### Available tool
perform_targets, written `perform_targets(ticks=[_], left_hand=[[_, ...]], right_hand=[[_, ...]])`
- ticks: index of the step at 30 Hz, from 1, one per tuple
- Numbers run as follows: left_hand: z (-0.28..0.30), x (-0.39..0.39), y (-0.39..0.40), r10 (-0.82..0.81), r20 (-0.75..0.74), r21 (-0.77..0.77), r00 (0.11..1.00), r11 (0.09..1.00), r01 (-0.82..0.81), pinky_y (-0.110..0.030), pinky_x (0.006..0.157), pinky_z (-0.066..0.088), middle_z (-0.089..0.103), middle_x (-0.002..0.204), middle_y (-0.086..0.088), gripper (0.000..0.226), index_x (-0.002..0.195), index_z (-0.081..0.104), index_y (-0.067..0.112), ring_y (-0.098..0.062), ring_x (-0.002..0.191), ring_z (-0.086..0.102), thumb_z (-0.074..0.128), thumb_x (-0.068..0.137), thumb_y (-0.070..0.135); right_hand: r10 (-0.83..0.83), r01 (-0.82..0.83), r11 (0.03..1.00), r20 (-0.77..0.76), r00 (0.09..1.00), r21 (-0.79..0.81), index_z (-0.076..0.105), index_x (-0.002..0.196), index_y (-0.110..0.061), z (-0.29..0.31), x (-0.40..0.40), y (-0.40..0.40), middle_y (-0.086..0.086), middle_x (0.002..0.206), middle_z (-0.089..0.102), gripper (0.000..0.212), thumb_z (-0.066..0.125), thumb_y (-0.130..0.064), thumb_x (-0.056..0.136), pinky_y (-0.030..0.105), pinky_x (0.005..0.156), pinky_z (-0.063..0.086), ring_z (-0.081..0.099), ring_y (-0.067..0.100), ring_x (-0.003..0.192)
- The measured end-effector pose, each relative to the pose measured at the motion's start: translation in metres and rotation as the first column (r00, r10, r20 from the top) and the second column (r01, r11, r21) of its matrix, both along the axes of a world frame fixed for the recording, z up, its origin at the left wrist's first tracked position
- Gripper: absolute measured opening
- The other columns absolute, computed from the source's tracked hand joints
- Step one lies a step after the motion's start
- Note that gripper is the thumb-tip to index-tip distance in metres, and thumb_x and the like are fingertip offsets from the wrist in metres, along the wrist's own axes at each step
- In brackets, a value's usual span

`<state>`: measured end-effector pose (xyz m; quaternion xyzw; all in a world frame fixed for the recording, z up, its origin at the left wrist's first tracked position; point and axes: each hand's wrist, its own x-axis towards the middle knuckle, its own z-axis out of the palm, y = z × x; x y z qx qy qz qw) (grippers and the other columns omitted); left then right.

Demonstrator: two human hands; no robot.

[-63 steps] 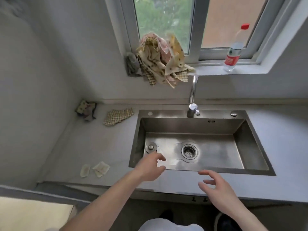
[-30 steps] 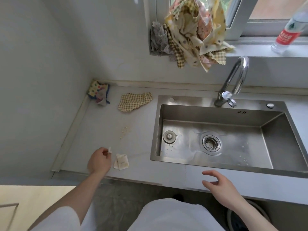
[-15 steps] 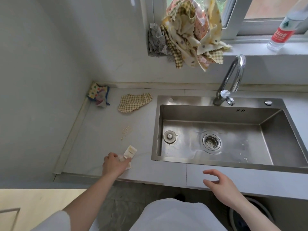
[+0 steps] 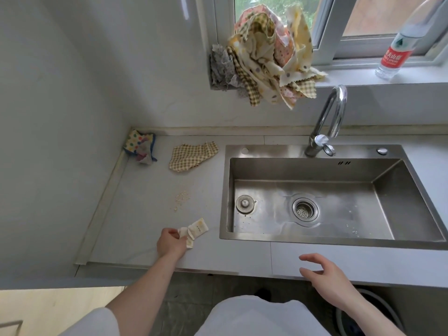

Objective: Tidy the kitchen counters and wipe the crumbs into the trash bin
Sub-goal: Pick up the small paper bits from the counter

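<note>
Right now our left hand [image 4: 171, 243] pinches the small crumpled cream paper wrappers [image 4: 194, 231] just above the pale grey stone counter [image 4: 145, 214], left of the stainless steel sink [image 4: 315, 241]. Our right hand [image 4: 327, 278] hovers with fingers spread and relaxed, holding nothing, above what looks like the dark round trash bin [image 4: 378, 309] under the counter edge. We should keep the pinch firm and carry both scraps over together. The pale scattered crumbs [image 4: 181, 198] lie beyond, unwiped; the yellow checked cloth [image 4: 192, 155] near them would probably serve.
</note>
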<state>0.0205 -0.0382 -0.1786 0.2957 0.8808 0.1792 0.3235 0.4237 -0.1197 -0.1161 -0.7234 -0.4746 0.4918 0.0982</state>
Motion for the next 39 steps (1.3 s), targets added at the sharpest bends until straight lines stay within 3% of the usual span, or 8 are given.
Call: perform_targets(ticks=[5, 9, 15, 24, 30, 33, 39], left_hand=[[0.003, -0.002, 0.003, -0.04, -0.052, 0.068, 0.998, 0.997, 0.043, -0.035, 0.087, 0.049, 0.067, 0.116, -0.013, 0.039, 0.114, 0.064, 0.007, -0.031, 0.103, 0.065, 0.076, 0.077, 0.006], [0.001, 0.003, 0.007, -0.121, -0.102, 0.065, 0.987, 0.99, 0.128, -0.039, 0.093, 0.051, 0.058, 0.125, -0.011, 0.044, 0.118, 0.062, 0.014, -0.031, 0.11, 0.06, 0.077, 0.079, 0.024], [0.001, 0.012, 0.012, -0.22, -0.124, -0.099, 0.968, 0.973, 0.208, -0.036, 0.087, 0.047, 0.055, 0.125, -0.007, 0.066, 0.122, 0.054, 0.016, -0.029, 0.115, 0.056, 0.079, 0.072, 0.05], [-0.004, 0.01, 0.015, -0.249, -0.151, -0.093, 0.957, 0.967, 0.237, -0.036, 0.091, 0.049, 0.053, 0.123, -0.008, 0.045, 0.113, 0.059, 0.02, -0.03, 0.115, 0.054, 0.08, 0.075, 0.03], [-0.011, 0.002, 0.013, -0.275, -0.194, -0.109, 0.942, 0.96, 0.258, -0.037, 0.085, 0.055, 0.063, 0.114, -0.007, 0.028, 0.097, 0.073, 0.028, -0.03, 0.105, 0.06, 0.071, 0.077, 0.046], [-0.021, -0.007, 0.009, -0.267, -0.187, -0.094, 0.945, 0.963, 0.253, -0.036, 0.082, 0.056, 0.07, 0.107, -0.007, 0.024, 0.085, 0.077, 0.03, -0.029, 0.097, 0.065, 0.073, 0.074, 0.051], [-0.034, -0.021, 0.006, -0.287, -0.123, -0.101, 0.95, 0.956, 0.276, -0.034, 0.087, 0.057, 0.069, 0.107, -0.008, 0.029, 0.082, 0.079, 0.023, -0.028, 0.094, 0.066, 0.074, 0.071, 0.049]], right_hand=[[-0.028, 0.028, 0.999, 0.006, 1.0, -0.021, 0.059, 0.116, -0.042, -0.004, 0.003, -0.006, -0.016, 0.124, 0.055, 0.025, 0.068, -0.034, 0.094, 0.037, 0.094, 0.057, 0.061, 0.006, 0.1], [-0.041, 0.041, 0.999, 0.006, 0.999, -0.026, 0.059, 0.116, -0.041, -0.003, 0.003, -0.008, -0.017, 0.122, 0.055, 0.025, 0.068, -0.033, 0.094, 0.039, 0.096, 0.057, 0.061, 0.007, 0.101], [-0.024, 0.025, 0.999, 0.027, 0.999, -0.028, 0.059, 0.122, -0.034, -0.001, 0.0, -0.002, -0.013, 0.124, 0.053, 0.028, 0.067, -0.029, 0.095, 0.032, 0.094, 0.052, 0.061, 0.012, 0.104], [-0.029, 0.031, 0.999, 0.066, 0.997, -0.037, 0.06, 0.121, -0.029, -0.006, 0.002, -0.001, -0.004, 0.134, 0.056, 0.026, 0.066, -0.025, 0.096, 0.03, 0.091, 0.044, 0.061, 0.019, 0.113], [-0.038, 0.042, 0.998, 0.089, 0.995, -0.046, 0.06, 0.117, -0.032, -0.009, 0.003, -0.003, -0.003, 0.138, 0.056, 0.023, 0.066, -0.027, 0.096, 0.034, 0.097, 0.046, 0.06, 0.021, 0.118], [-0.043, 0.046, 0.998, 0.084, 0.996, -0.039, 0.06, 0.118, -0.032, -0.009, 0.003, -0.003, -0.003, 0.137, 0.056, 0.024, 0.067, -0.027, 0.095, 0.031, 0.092, 0.045, 0.062, 0.019, 0.113], [-0.047, 0.048, 0.999, 0.062, 0.997, -0.024, 0.06, 0.118, -0.033, -0.005, 0.001, -0.004, -0.005, 0.133, 0.058, 0.026, 0.067, -0.027, 0.094, 0.03, 0.087, 0.046, 0.064, 0.015, 0.107]])
